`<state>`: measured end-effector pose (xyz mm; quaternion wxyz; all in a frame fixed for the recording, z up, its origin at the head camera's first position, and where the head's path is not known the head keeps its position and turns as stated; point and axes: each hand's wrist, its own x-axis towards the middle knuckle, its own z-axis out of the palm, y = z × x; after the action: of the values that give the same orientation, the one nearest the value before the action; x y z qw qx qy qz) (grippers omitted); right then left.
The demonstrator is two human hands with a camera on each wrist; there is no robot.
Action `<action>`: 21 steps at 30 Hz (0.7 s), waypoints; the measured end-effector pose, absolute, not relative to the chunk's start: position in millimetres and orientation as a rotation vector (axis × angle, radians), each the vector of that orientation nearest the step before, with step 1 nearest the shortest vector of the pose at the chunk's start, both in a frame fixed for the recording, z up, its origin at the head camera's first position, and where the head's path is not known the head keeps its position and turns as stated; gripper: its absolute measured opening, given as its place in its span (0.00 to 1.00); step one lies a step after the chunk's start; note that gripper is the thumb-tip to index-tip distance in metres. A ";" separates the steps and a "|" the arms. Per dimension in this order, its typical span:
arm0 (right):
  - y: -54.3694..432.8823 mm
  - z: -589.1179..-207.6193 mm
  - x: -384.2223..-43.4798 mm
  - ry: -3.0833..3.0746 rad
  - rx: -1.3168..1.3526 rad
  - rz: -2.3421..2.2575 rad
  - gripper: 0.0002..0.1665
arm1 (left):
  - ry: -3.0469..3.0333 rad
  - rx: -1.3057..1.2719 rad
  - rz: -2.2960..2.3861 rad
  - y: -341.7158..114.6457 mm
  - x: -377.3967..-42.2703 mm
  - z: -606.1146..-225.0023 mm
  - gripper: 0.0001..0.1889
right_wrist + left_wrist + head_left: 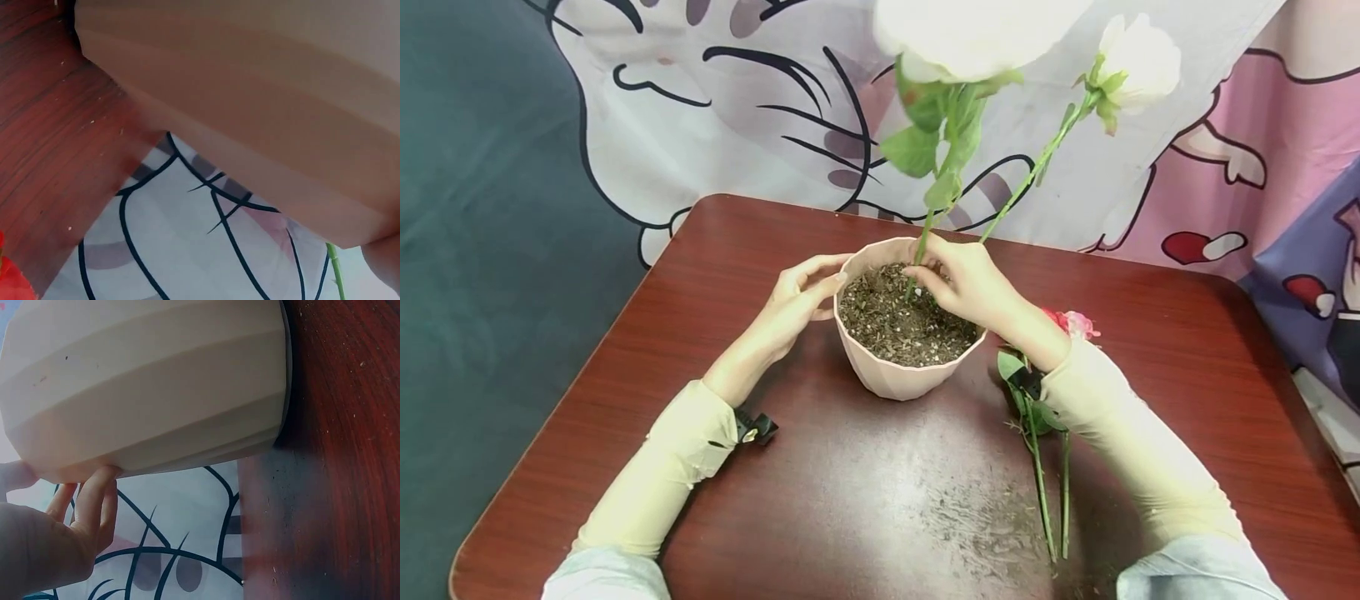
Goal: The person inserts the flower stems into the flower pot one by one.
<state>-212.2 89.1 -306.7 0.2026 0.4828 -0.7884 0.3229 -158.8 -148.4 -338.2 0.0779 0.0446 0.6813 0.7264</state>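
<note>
A pale pink faceted flowerpot (898, 379) filled with dark soil (895, 325) stands on the table. My left hand (797, 300) holds its left side, thumb at the rim and fingertips against the outer wall (144, 394). Over the far part of the pot, my right hand (966, 279) pinches the green stem of a large white rose (977, 37), whose lower end meets the soil. A second white rose (1138, 67) leans to the right; its stem passes behind my right hand, hiding its lower end. The right wrist view shows mostly the pot's wall (250, 94).
Under my right forearm lie cut flowers with a red and pink bloom (1078, 325) and long green stems (1043, 492). Soil crumbs and a wet sheen mark the brown table (820, 500) in front. A cartoon-printed cloth (760, 150) hangs behind the table.
</note>
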 end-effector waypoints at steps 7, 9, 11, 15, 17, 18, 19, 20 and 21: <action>83.9 -307.1 -220.8 -2.336 1.432 0.908 0.09 | 2.051 0.189 2.196 -151.0 -158.6 -341.2 0.21; 82.4 -305.9 -222.6 -2.391 1.454 0.908 0.09 | 2.037 0.220 2.219 -154.1 -160.7 -345.8 0.21; 81.1 -305.2 -223.9 -2.428 1.483 0.899 0.09 | 2.038 0.231 2.217 -154.7 -160.4 -346.3 0.22; 80.3 -305.3 -224.1 -2.462 1.515 0.881 0.09 | 2.054 0.181 2.174 -151.5 -157.8 -342.1 0.22; 80.6 -306.0 -223.8 -2.469 1.506 0.878 0.08 | 2.049 0.156 2.165 -150.3 -157.7 -340.7 0.21; 81.0 -306.6 -223.9 -2.467 1.499 0.887 0.08 | 2.047 0.146 2.163 -149.9 -157.8 -340.1 0.21; 81.3 -307.0 -223.8 -2.473 1.487 0.898 0.08 | 2.046 0.139 2.162 -149.6 -157.5 -339.0 0.21; 81.4 -307.1 -223.5 -2.476 1.482 0.909 0.08 | 2.048 0.136 2.161 -149.4 -157.1 -338.0 0.21; 81.3 -307.1 -223.3 -2.476 1.478 0.916 0.08 | 2.044 0.138 2.166 -149.5 -156.6 -337.2 0.21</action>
<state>-223.3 81.3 -307.1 0.0579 0.4876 -0.8171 0.3022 -156.6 -149.5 -337.2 0.0798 0.0463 0.6833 0.7242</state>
